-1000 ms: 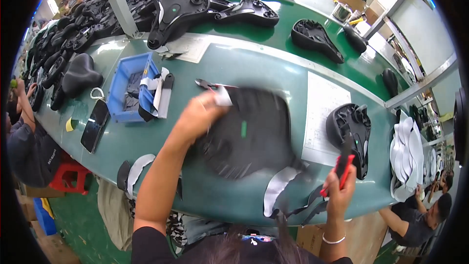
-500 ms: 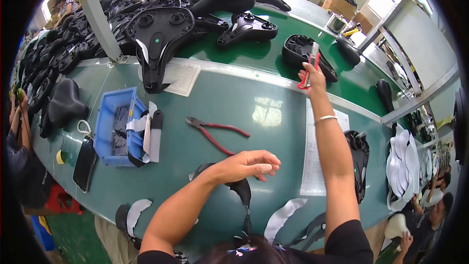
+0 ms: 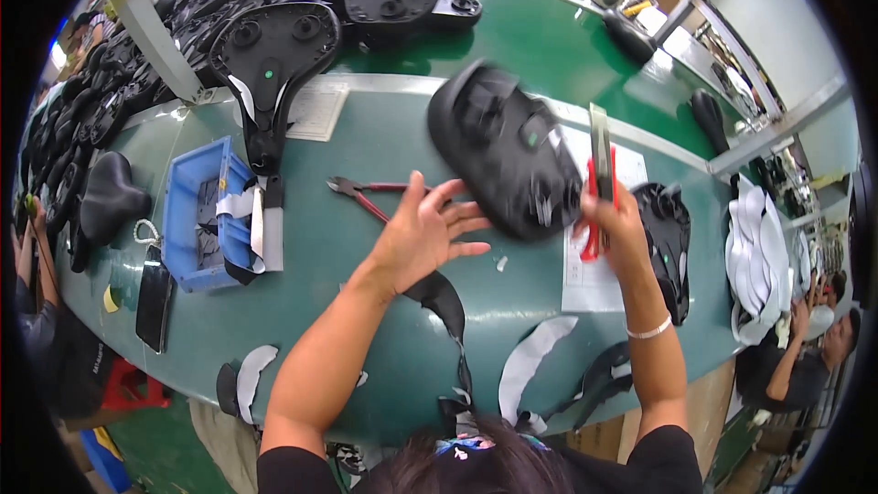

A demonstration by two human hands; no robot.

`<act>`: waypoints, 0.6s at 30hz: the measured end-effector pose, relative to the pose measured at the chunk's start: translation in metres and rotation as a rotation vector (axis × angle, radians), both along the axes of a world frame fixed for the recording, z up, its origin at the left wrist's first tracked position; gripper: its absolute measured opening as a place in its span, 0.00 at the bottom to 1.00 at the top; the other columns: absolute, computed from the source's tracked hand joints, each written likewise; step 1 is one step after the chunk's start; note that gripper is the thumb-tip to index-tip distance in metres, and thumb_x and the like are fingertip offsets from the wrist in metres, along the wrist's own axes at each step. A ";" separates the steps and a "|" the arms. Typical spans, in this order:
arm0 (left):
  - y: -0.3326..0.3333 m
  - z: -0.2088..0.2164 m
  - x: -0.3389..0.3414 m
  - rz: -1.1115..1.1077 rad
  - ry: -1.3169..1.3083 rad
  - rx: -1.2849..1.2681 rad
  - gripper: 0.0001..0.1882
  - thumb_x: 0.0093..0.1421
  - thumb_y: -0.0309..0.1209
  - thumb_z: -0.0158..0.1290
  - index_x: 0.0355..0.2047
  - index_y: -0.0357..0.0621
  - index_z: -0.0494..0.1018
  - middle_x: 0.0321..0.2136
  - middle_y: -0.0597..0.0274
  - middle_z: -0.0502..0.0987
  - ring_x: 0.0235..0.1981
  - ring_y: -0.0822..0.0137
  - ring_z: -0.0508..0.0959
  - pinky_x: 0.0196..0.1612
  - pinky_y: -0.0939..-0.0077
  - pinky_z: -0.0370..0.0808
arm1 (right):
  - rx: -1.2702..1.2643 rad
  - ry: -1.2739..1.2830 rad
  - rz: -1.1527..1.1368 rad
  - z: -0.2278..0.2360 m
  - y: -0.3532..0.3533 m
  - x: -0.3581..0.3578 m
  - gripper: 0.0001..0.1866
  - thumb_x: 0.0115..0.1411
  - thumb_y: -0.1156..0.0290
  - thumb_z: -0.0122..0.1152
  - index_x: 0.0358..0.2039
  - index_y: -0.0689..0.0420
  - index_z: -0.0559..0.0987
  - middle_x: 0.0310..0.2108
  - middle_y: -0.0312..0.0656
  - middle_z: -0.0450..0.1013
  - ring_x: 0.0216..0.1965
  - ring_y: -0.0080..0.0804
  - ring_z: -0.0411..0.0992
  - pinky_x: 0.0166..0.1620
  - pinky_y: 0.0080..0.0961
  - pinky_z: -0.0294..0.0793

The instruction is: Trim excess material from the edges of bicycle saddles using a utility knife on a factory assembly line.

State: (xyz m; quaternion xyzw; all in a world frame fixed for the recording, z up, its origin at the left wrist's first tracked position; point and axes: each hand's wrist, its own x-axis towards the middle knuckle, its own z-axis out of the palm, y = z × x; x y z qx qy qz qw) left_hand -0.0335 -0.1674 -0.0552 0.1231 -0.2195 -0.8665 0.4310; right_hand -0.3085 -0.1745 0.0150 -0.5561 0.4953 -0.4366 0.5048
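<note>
A black bicycle saddle [image 3: 508,151], blurred by motion, hangs tilted above the table with its underside toward me. My right hand [image 3: 617,224] is closed around a red-handled tool [image 3: 600,142] with a flat metal end, and also grips the saddle's narrow nose. Fingers spread and holding nothing, my left hand [image 3: 425,233] is just left of the saddle. Beneath and behind that hand lie red-handled cutting pliers [image 3: 352,190] on the green table. A strip of black cover material [image 3: 444,302] runs toward me from near my left wrist.
A blue bin [image 3: 197,220] with dark pieces and a phone [image 3: 153,302] sit at left. Saddles [image 3: 270,82] are heaped at far left. Another saddle [image 3: 668,247] lies by my right forearm, near white curved pieces [image 3: 757,265]. A metal post [image 3: 151,32] rises at left; co-workers flank the table.
My right hand has brought the saddle from the far green surface toward me. My left hand has risen and spread its fingers. A saddle on the far heap now shows its underside.
</note>
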 end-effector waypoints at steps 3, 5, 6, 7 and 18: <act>0.015 0.024 -0.002 0.004 -0.193 0.088 0.33 0.63 0.50 0.46 0.59 0.38 0.59 0.54 0.48 0.67 0.51 0.61 0.73 0.54 0.63 0.71 | -0.040 0.292 0.222 0.004 0.060 -0.013 0.20 0.51 0.73 0.64 0.44 0.64 0.73 0.26 0.34 0.69 0.23 0.20 0.68 0.29 0.18 0.70; 0.021 0.025 0.001 -0.066 -0.376 -0.033 0.36 0.58 0.43 0.55 0.60 0.36 0.57 0.51 0.47 0.69 0.48 0.62 0.74 0.51 0.69 0.73 | -0.090 0.453 0.302 0.001 0.086 -0.014 0.21 0.51 0.73 0.65 0.45 0.64 0.73 0.26 0.35 0.70 0.23 0.20 0.68 0.29 0.18 0.70; 0.023 0.028 0.002 -0.030 -0.562 -0.144 0.39 0.54 0.41 0.59 0.60 0.35 0.56 0.49 0.47 0.70 0.47 0.63 0.74 0.49 0.71 0.73 | -0.098 0.414 0.266 -0.002 0.094 -0.013 0.19 0.51 0.72 0.65 0.44 0.63 0.74 0.25 0.34 0.70 0.23 0.18 0.67 0.28 0.17 0.68; 0.027 0.037 0.002 -0.073 -0.666 -0.083 0.43 0.50 0.41 0.62 0.60 0.34 0.55 0.45 0.49 0.71 0.45 0.64 0.75 0.48 0.72 0.73 | -0.102 0.375 0.231 -0.003 0.103 -0.011 0.17 0.52 0.71 0.65 0.42 0.62 0.76 0.25 0.33 0.71 0.24 0.16 0.66 0.27 0.16 0.66; 0.053 0.096 0.009 0.130 -0.981 -0.145 0.25 0.52 0.37 0.57 0.46 0.34 0.66 0.33 0.59 0.72 0.30 0.71 0.75 0.34 0.78 0.74 | -0.714 1.200 0.422 0.029 0.128 -0.010 0.23 0.55 0.72 0.61 0.53 0.46 0.74 0.22 0.40 0.68 0.18 0.35 0.67 0.22 0.31 0.67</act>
